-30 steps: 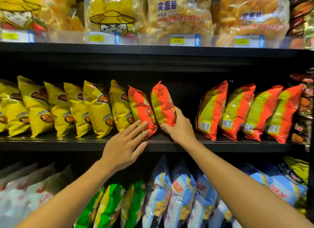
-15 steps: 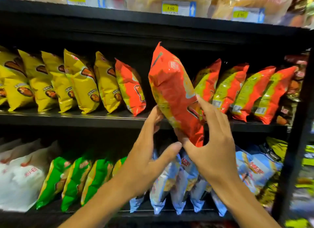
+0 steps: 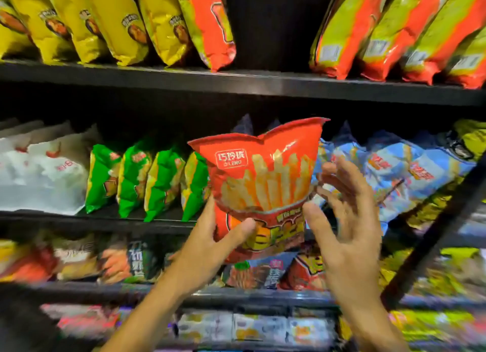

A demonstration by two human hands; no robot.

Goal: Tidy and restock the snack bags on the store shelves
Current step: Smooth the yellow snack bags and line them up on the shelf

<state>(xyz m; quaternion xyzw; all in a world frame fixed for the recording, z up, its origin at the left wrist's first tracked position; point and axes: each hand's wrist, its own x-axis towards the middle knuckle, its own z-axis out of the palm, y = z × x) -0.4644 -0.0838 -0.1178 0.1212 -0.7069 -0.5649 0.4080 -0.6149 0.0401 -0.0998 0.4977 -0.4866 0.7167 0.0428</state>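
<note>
We've got the glossy red snack bag printed with pale fries upright in front of the shelves, in the air, level with the middle shelf's front edge. Our left hand grips its lower left corner, thumb curled across the front, fingers behind. Our right hand sits just beside the bag's right edge with fingers spread and loosely bent, holding nothing; whether they touch the bag we can't tell. Behind, green crinkled bags stand along that shelf, light blue bags to the right. On the black upper shelf, yellow bags and one red bag lean in a row.
</note>
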